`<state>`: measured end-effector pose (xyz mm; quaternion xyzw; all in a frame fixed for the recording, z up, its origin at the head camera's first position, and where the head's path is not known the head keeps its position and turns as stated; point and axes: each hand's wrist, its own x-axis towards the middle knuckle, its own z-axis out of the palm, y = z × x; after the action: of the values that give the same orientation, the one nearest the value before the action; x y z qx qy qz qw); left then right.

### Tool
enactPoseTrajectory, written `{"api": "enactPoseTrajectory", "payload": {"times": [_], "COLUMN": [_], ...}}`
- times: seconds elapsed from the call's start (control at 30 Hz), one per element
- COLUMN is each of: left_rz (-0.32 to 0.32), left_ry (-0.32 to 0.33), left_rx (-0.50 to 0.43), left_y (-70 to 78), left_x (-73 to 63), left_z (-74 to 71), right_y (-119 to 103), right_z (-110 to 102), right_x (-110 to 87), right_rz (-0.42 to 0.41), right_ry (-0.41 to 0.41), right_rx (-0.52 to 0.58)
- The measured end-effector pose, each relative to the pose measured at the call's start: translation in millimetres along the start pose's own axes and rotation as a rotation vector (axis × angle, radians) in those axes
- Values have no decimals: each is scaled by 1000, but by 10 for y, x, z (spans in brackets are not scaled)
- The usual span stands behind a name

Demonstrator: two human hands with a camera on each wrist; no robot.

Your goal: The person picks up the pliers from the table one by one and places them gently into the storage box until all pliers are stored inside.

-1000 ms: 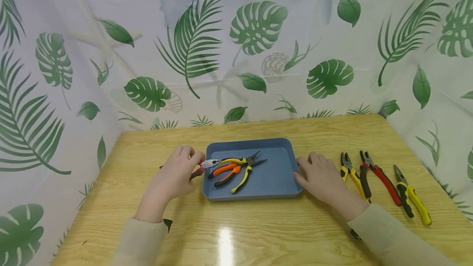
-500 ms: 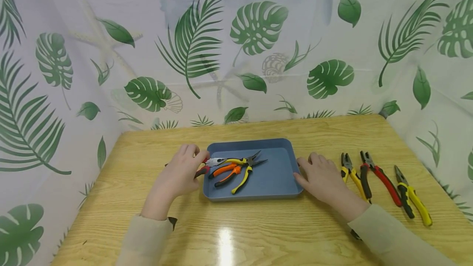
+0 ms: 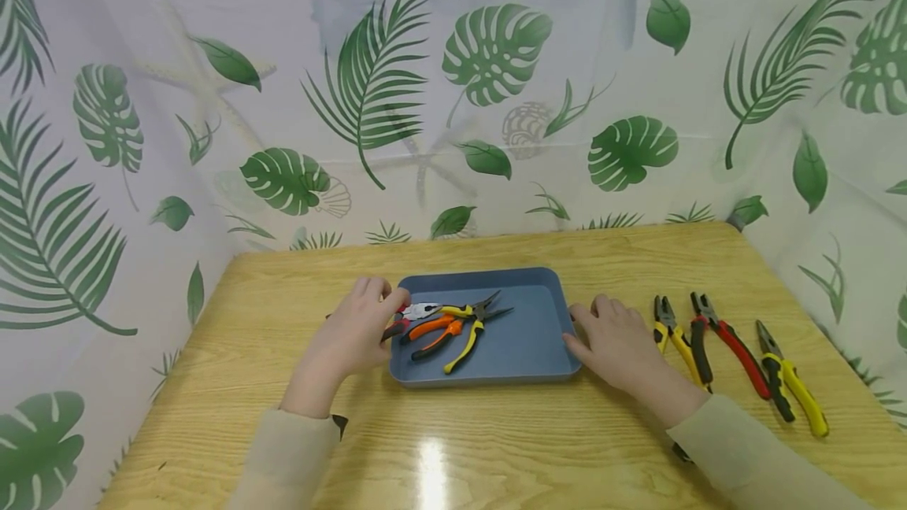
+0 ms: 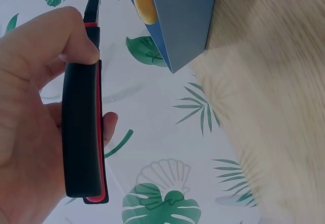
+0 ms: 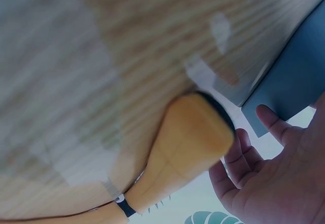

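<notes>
My left hand [image 3: 354, 330] grips pliers [image 3: 423, 310] with red-and-black handles. Their silver head points right, over the left end of a blue-grey tray [image 3: 538, 337]. In the left wrist view, fingers and thumb wrap the black handle [image 4: 81, 132], which stands beside the tray's outer wall [image 4: 188, 26]. Inside the tray lie orange-and-black pliers [image 3: 435, 325] and yellow-and-black long-nose pliers [image 3: 476, 329], overlapping. My right hand [image 3: 616, 337] touches the tray's right side with fingertips; the right wrist view has a fingertip against the outer wall [image 5: 294, 76] and the other fingers loosely bent.
Right of my right hand, three pliers lie on the wooden table [image 3: 496, 447]: yellow-and-black ones [image 3: 683, 349], red-and-black ones [image 3: 737, 349] and yellow-and-black long-nose ones [image 3: 797, 392]. A leaf-printed cloth [image 3: 496, 124] hangs behind the table and at its sides.
My left hand has moved right with the red-and-black pliers, bringing their head farther over the tray. My right hand stays at the tray's right side.
</notes>
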<state>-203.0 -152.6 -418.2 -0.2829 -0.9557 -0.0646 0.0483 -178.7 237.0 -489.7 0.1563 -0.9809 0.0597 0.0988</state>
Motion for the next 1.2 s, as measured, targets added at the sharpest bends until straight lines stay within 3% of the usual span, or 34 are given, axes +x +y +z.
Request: {"api": "enactPoseTrajectory", "payload": {"times": [0.6, 1.2], "left_rz": [5, 82], "left_ry": [-29, -48], "left_rx": [-11, -9], "left_y": [55, 104], "left_x": [138, 295], "left_z": [-15, 18], "right_y": [4, 38], "right_z": [10, -23], "right_x": [15, 41], "right_rz": [11, 7], "right_ry": [-7, -27], "right_rx": [13, 24]}}
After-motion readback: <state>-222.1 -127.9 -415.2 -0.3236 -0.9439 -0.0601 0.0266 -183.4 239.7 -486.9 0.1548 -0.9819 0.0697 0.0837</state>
